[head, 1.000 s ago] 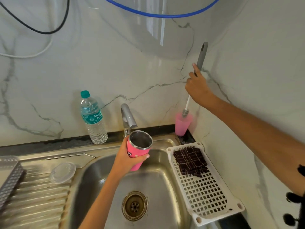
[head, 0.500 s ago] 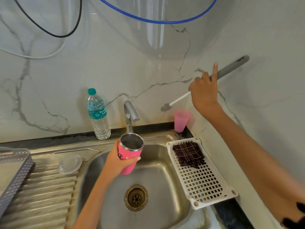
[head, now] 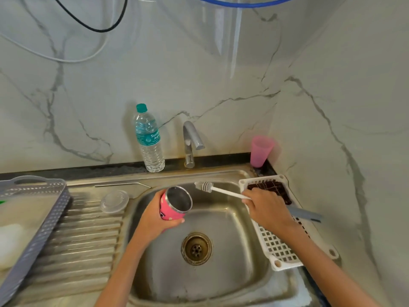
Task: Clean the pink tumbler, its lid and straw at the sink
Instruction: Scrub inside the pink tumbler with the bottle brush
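My left hand [head: 155, 216] grips the pink tumbler [head: 174, 204] over the steel sink [head: 223, 291], its open steel mouth tilted up and to the right. My right hand [head: 267, 209] holds a bottle brush [head: 223, 191] by its white and grey handle. The brush head points left, just right of the tumbler's rim and outside it. The clear lid [head: 115, 201] lies flat on the drainboard at the sink's left corner. A metal straw [head: 121, 185] lies along the back ledge behind the lid.
A tap [head: 192, 140] stands behind the sink, a water bottle [head: 149, 140] to its left and a pink cup [head: 261, 151] in the corner. A white perforated tray [head: 285, 242] with a dark cloth [head: 272, 189] spans the sink's right edge. A grey basket [head: 33, 220] sits far left.
My right hand lifted the brush out of the pink cup and brought it down to the sink, head toward the tumbler. My left hand tilted the tumbler's mouth toward the brush.
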### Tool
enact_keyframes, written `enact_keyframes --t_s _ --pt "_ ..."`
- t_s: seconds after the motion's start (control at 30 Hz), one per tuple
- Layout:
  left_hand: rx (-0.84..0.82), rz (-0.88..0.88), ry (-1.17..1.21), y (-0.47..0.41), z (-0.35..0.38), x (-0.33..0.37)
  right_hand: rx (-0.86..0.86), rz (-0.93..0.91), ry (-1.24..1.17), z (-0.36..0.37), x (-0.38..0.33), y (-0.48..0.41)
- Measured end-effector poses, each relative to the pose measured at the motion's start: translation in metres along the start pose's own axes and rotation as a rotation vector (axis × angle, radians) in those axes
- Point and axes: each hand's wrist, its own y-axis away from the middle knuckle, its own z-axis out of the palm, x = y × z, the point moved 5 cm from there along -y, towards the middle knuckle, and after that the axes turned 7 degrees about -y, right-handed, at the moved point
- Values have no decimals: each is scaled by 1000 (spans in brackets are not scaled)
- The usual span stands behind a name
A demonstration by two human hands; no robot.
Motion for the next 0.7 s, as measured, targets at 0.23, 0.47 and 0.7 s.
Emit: enact_keyframes --t_s 0.23,0.47,0.7 --pt "-48 78 -225 -12 -7 -21 -166 -292 126 24 -29 -7" --pt "-154 160 -373 -7 4 -17 -202 -469 312 33 -66 -42" --pt "-125 163 -398 0 -3 -18 -350 -566 279 58 -75 -29"
